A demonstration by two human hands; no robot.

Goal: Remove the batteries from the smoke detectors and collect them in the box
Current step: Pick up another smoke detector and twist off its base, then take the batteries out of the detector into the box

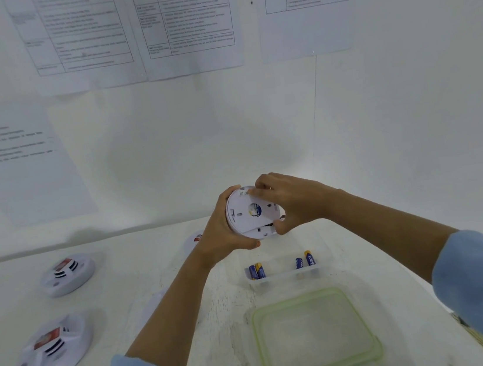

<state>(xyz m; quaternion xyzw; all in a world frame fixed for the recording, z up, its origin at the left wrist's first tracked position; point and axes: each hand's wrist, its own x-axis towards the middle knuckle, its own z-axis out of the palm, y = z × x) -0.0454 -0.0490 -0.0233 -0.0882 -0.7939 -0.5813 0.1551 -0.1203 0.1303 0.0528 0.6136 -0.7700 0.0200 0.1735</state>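
I hold a round white smoke detector point(248, 212) in the air above the table, its back side facing me. My left hand point(225, 231) grips its left rim and underside. My right hand point(285, 200) pinches its right side, fingers over the top edge and thumb at the lower edge by the battery slot. Below stands a clear plastic box point(286, 275) holding several blue and yellow batteries point(256, 271), in two pairs. Two more white detectors point(68, 274) point(54, 348) with red labels lie at the left. Another detector point(195, 238) shows partly behind my left wrist.
A clear lid with a green rim point(315, 336) lies on the white table in front of the box. Printed sheets point(188, 21) hang on the white wall behind. The table's right edge point(467, 325) runs close under my right sleeve.
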